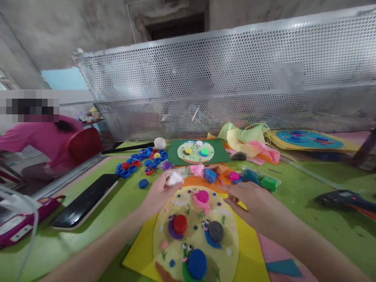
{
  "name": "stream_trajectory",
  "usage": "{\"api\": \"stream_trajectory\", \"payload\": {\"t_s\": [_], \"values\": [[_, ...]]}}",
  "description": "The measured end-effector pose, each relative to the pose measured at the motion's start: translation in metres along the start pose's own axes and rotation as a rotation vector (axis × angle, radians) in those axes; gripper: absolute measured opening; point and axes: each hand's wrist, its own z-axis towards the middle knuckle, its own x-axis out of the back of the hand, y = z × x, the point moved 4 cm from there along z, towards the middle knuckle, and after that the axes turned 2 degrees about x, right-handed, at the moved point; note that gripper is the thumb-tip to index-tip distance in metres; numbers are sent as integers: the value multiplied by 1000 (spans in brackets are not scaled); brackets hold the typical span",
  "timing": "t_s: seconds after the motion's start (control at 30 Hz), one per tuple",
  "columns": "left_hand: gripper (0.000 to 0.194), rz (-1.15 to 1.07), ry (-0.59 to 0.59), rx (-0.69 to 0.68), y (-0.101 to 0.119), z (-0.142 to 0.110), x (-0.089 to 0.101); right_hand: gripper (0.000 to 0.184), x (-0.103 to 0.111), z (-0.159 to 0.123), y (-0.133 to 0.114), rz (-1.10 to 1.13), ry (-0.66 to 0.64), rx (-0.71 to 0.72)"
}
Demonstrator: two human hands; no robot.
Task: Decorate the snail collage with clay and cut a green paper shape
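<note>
In front of me lies a cream oval clay picture [196, 211] on yellow card [252, 250]. Clay snails with bottle-cap shells are on it: a pink cap [202, 196], a red cap [180, 224], a grey cap [216, 231] and a blue cap [197, 263]. My left hand [158, 192] is at the oval's upper left, its fingers closed around a lump of white clay [175, 178] in clear wrap. My right hand [249, 197] is at the oval's upper right, fingers curled down; what they hold, if anything, is hidden.
Wrapped clay packets [268, 182] lie beyond the oval, near a finished snail picture [195, 152]. Loose bottle caps [126, 169] and a black phone [88, 201] are left. A glue gun [343, 199] lies right. A perforated metal screen [223, 86] stands behind; a person in pink [44, 135] sits left.
</note>
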Motion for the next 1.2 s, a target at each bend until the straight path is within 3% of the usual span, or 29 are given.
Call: {"api": "stream_trajectory", "payload": {"t_s": [0.07, 0.17, 0.3, 0.53, 0.67, 0.83, 1.03, 1.2], "values": [[37, 13, -76, -16, 9, -11, -9, 26, 2, 0, -16, 119, 61, 82], [35, 37, -309, -110, 26, -32, -24, 23, 1, -3, -32, 293, 110, 130], [35, 134, -414, -183, 37, -50, -32, 22, 0, -7, -35, 388, 135, 128], [34, 229, -436, -230, 38, -55, -36, 19, 1, -8, -35, 418, 82, 208], [34, 218, -433, -257, 43, -59, -36, 14, -1, -7, -36, 405, 64, 184], [37, 384, -403, -403, 44, -65, -38, 10, -3, -7, -35, 342, 115, 146], [65, 547, -362, -570, 41, -69, -42, 16, 0, -12, -50, 156, 134, 350], [77, 600, -323, -668, 43, -73, -44, 25, 3, -12, -59, 10, 197, 426]]}}
